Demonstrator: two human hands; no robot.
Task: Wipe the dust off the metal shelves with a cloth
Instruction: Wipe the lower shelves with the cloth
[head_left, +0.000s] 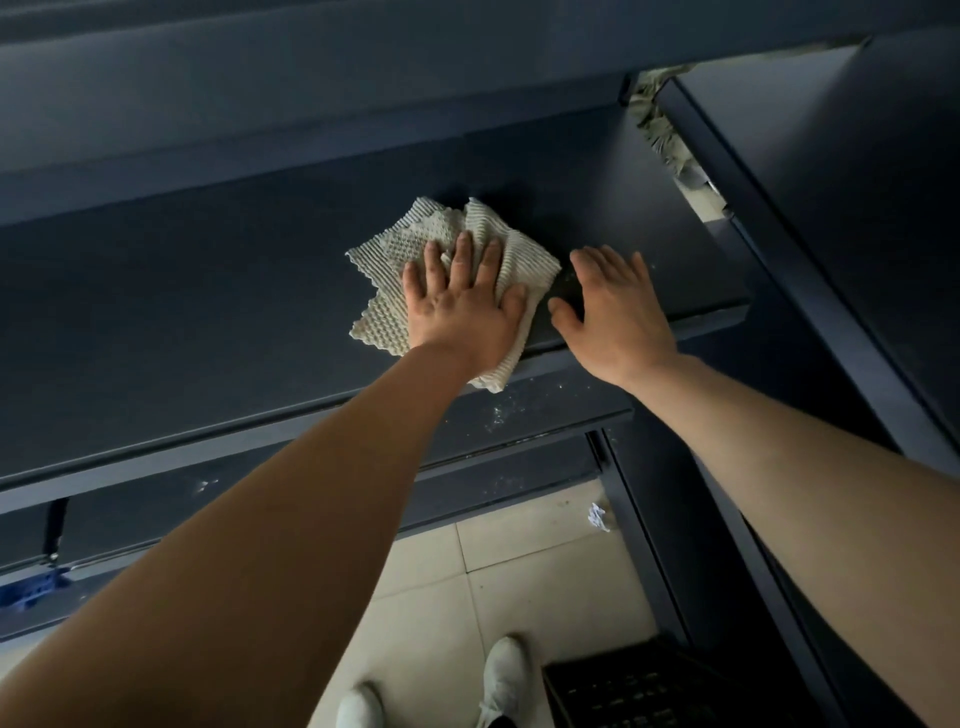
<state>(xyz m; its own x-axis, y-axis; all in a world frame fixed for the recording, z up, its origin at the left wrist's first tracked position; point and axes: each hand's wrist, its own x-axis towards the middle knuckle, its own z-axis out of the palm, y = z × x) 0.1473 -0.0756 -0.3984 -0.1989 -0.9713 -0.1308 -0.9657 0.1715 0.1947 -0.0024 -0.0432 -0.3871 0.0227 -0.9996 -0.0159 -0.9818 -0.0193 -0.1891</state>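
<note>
Two white shoes (506, 670) stand on the pale tiled floor (519, 571). Just right of them sits a black latticed plastic crate (618, 691). Its inside is too dark to tell whether it holds anything. No other container in view. Further along the floor, by the foot of the rack, lies a small crumpled white scrap (597, 517).

Next up: a lower dark blue metal shelf (545, 410), with white dust specks scattered near its right end. Judged not yet wiped.

Beyond it: the upper dark blue metal shelf (208, 312), the one being worked. The cream waffle-textured cloth (522, 262) lies rumpled on it near the right end, one corner hanging over the front edge. Left hand (460, 306) presses flat on the cloth, palm down, fingers straight and spread; it grips nothing. Right hand (615, 312) rests flat on the bare shelf just beside the cloth, not touching it, fingers open and spread. Faint pale dust shows on the metal around this hand.

Step in hand, as I judge it: wiping the right-end stretch of the upper shelf. The next move calls for a flat-palmed sweep under steady pressure toward the dusty patch, with the right hand lifting clear. After that, the speckled lower shelf.

Farthest: a gap past the shelf's right end shows pale rough material (670, 140); cannot tell what.
</note>
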